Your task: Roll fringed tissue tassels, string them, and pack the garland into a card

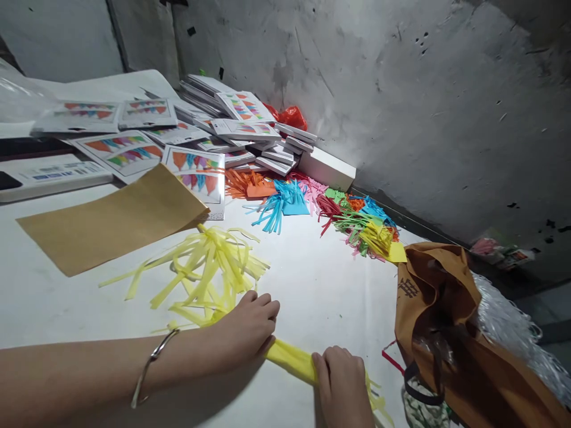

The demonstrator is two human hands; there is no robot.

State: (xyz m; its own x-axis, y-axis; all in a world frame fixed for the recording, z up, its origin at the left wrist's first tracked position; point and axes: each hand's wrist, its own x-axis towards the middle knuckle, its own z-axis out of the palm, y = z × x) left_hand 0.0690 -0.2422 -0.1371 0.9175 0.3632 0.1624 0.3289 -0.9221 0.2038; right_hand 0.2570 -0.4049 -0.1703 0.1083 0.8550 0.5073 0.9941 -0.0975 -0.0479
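A yellow tissue-paper tassel [292,361] stretches between my two hands low over the white table. My left hand [250,324], with a silver bangle on its wrist, closes on the band's left end. Its fringe strips stick out past my right hand [342,383], whose fingers are wrapped round the other end. Beyond my left forearm lies a loose heap of yellow fringed paper [214,267], its strips spread in several directions. My left hand partly covers the near edge of that heap.
A brown paper sheet [116,220] lies at left. Behind it are piled several picture-printed packs [194,169]. Colourful fringed tassels [289,205] line the wall side beside a white box [328,168]. A brown bag [441,309] stands at right, near clear plastic strands [513,333].
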